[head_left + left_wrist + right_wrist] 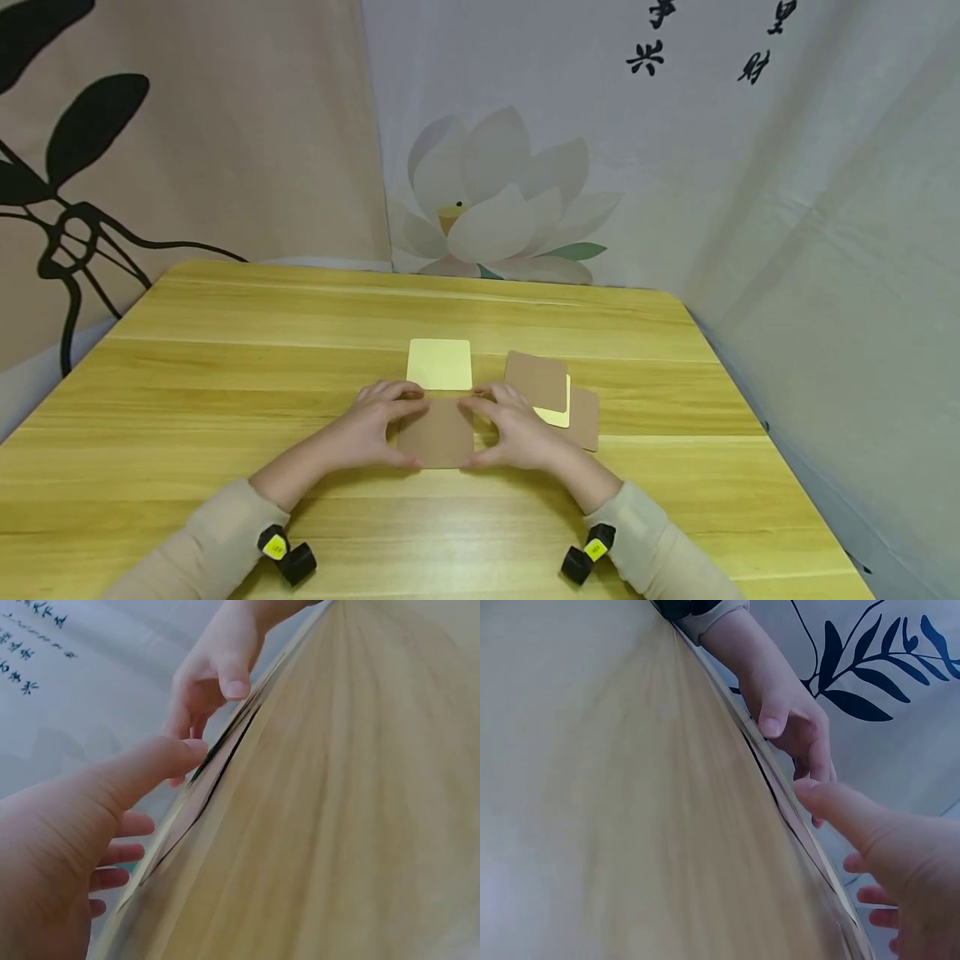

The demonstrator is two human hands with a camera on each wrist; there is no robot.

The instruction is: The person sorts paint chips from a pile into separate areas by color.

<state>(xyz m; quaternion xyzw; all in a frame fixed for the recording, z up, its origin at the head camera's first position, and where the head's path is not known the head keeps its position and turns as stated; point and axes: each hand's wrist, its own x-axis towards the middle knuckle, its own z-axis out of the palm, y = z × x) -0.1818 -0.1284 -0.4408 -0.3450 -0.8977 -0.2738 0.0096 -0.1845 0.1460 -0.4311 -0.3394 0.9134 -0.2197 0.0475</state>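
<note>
A brown square card (437, 433) with rounded corners lies between both hands at the middle of the table. My left hand (369, 427) grips its left side, thumb by the near corner and fingers curved round by the far one. On the opposite side my right hand (516, 427) grips it in the same way, mirrored. Dark shadow shows under the card's near edge in both wrist views. Just beyond, a pale yellow card (439, 363) lies flat, close to the fingertips.
Right of the right hand, several cards overlap: a brown card (536, 379) on top, a pale yellow card (557, 417) under it, and another brown card (585, 421) lowest. The wooden table (225, 400) ends at a printed curtain (675, 192) behind.
</note>
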